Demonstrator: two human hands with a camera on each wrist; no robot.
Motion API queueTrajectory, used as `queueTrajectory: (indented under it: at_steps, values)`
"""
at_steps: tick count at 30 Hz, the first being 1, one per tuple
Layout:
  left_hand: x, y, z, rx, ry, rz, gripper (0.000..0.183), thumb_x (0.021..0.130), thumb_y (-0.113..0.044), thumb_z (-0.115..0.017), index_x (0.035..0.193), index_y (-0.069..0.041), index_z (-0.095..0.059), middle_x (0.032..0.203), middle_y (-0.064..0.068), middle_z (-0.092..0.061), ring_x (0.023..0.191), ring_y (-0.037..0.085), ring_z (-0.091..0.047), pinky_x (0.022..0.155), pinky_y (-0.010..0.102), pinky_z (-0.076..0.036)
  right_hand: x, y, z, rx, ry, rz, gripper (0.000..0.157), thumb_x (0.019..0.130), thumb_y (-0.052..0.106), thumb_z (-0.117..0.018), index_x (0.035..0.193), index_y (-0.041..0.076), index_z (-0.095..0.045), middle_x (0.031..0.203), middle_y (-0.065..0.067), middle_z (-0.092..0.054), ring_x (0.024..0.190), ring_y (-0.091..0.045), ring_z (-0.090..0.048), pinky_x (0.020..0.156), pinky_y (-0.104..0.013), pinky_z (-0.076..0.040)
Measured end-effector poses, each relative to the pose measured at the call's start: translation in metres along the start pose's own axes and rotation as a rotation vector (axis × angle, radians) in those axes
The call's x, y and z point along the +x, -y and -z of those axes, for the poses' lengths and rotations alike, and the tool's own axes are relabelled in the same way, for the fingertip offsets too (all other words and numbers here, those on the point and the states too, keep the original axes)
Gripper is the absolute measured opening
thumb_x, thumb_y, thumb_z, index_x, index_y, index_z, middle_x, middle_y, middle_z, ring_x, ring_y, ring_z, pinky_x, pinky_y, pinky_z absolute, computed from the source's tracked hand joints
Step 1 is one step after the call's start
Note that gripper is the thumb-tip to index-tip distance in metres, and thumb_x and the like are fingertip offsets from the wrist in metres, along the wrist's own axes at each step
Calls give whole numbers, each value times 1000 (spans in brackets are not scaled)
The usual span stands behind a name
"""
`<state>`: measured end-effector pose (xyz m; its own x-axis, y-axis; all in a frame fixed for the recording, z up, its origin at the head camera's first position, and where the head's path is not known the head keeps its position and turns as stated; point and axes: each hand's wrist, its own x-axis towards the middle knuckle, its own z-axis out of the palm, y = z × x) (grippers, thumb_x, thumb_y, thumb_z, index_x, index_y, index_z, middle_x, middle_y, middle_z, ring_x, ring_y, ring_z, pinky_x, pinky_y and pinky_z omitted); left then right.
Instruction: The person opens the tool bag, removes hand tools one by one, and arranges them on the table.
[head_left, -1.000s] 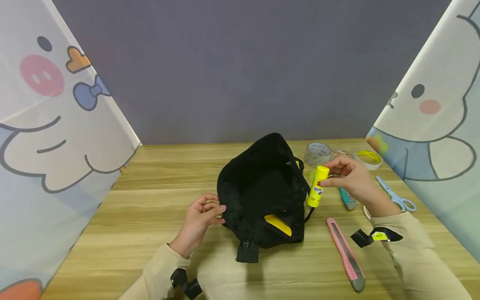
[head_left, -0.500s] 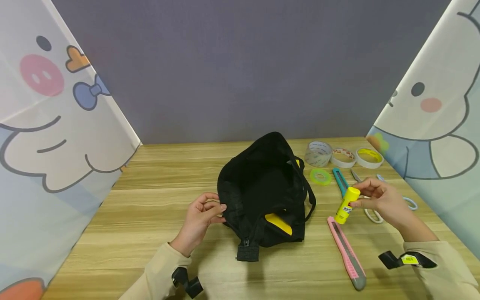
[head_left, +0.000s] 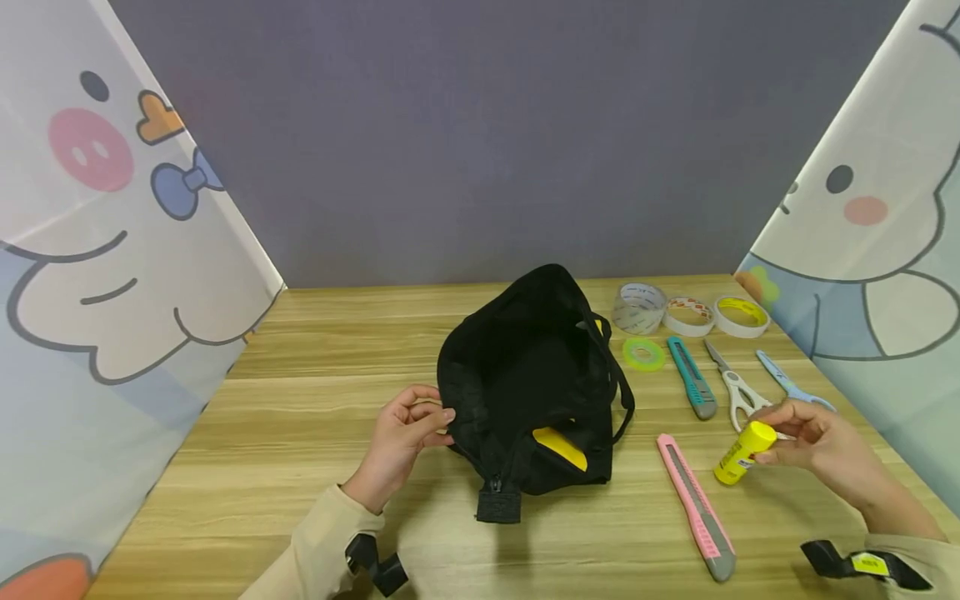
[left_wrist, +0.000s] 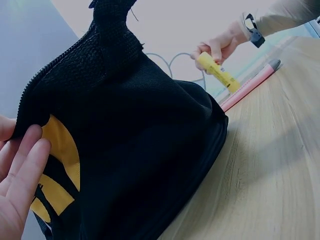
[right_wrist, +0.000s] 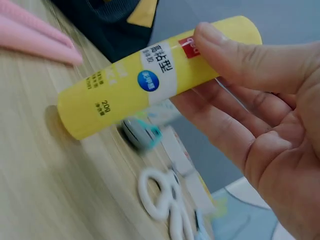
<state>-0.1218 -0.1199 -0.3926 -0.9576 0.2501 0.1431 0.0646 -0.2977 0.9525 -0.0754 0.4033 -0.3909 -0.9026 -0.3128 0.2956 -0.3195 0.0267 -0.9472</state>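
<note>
My left hand (head_left: 401, 442) pinches the rim of a black zippered bag (head_left: 525, 375) with yellow patches, which stands with its mouth open mid-table. In the left wrist view, fingers (left_wrist: 25, 165) lie against the bag's edge by the zipper. A yellow glue stick (head_left: 735, 462) is held between thumb and fingertips by my right hand (head_left: 825, 450). It leans, its lower end at or just above the tabletop, to the right of a pink utility knife (head_left: 693, 508). In the right wrist view its printed label faces the camera.
White-handled scissors (head_left: 738, 392), blue scissors (head_left: 787, 379) and a teal utility knife (head_left: 692, 379) lie beyond my right hand. Behind them are a green tape roll (head_left: 643, 354), a wide clear tape roll (head_left: 639, 308) and two more rolls (head_left: 688, 317). A grey wall closes the back.
My right hand has carried the glue stick from beside the bag rightward and towards me, down near the table. My left hand and the bag have stayed in place.
</note>
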Motion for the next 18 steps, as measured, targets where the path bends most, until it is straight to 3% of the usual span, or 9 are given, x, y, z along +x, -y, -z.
queueTrajectory:
  at_steps: [4,13,15,18]
  values:
    - [1,-1,-1,2,13,-4,24,92,5,-63,104,-15,-61,80,-3,-70,69,9,-65,66,31,-62,-14,-2,9,-31,-21,-22,42,77,-36,-54,104,-4,-63,116,3,-67,102,-7,-66,72,-27,-61]
    - [3,-7,-6,19,32,43,18,92,5,-63,103,-10,-60,81,0,-69,70,13,-66,68,36,-62,-25,-3,10,-43,119,56,47,76,-35,-56,114,-8,-58,120,-5,-63,106,-12,-66,74,-31,-61]
    - [4,-10,-5,34,69,60,15,92,3,-62,102,-8,-60,81,0,-70,70,14,-67,68,37,-62,-28,-4,10,-56,133,43,50,77,-34,-57,120,-8,-56,122,-5,-62,107,-12,-65,74,-32,-61]
    - [5,-16,-2,72,177,88,11,95,0,-61,101,-9,-60,86,1,-70,73,17,-69,70,40,-62,-30,-5,11,-58,161,34,59,78,-35,-55,131,-9,-51,125,-6,-61,111,-12,-63,76,-32,-61]
